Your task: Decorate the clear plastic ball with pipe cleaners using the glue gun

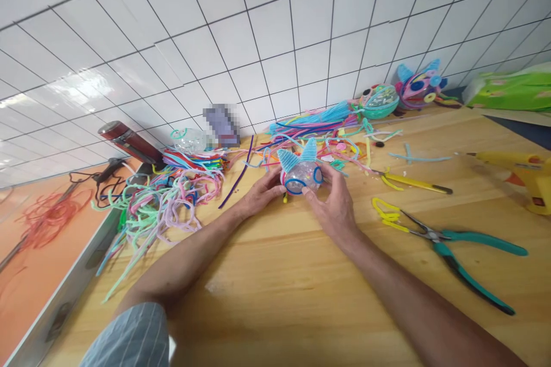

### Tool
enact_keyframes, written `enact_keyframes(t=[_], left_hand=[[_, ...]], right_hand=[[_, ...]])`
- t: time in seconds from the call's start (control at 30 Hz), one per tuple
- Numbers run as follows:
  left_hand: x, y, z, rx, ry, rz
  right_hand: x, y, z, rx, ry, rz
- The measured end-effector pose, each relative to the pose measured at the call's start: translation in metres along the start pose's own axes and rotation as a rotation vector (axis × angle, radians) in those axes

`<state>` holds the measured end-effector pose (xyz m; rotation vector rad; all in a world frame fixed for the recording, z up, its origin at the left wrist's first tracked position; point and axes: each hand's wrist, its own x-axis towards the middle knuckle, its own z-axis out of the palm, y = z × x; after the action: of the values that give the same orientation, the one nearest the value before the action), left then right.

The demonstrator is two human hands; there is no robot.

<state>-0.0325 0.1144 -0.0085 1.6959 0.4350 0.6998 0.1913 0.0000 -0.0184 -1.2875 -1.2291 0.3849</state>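
Between my two hands is a clear plastic ball point(306, 174) with two light blue pipe-cleaner ears point(308, 150) on top and dark blue rings on its front. My left hand point(263, 190) grips its left side, the thumb at the lower edge. On the right, my right hand point(333, 198) has fingers behind the ball and the thumb at its front. Needle-nose pliers point(434, 236) with green handles lie to the right, jaws around a bent yellow pipe cleaner point(385, 212). Nearer the ball is a yellow-handled tool point(419, 183).
Tangled pipe cleaners point(166, 203) spread at the left by a dark red thermos point(129, 142). Blue pipe-cleaner bundles point(318, 117) and a finished-looking decorated ball point(419, 89) line the tiled wall. A yellow glue gun point(527, 175) lies at the right edge.
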Motion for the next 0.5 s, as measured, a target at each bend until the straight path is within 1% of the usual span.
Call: enact_keyframes(t=[0.13,0.3,0.4,0.5], left_hand=[[-0.001,-0.008,-0.002,0.039,0.026,0.018],[-0.001,-0.018,-0.004,0.162,0.067,0.066],[-0.001,-0.017,-0.001,0.239,0.075,0.116],[-0.001,-0.012,0.004,0.271,0.071,0.170]], right_hand=[[0.001,-0.003,-0.002,0.021,0.002,-0.019],[0.000,-0.005,-0.006,0.023,0.008,0.001],[-0.002,-0.004,-0.009,0.034,-0.005,0.013],[-0.006,-0.004,-0.012,0.045,-0.032,0.041]])
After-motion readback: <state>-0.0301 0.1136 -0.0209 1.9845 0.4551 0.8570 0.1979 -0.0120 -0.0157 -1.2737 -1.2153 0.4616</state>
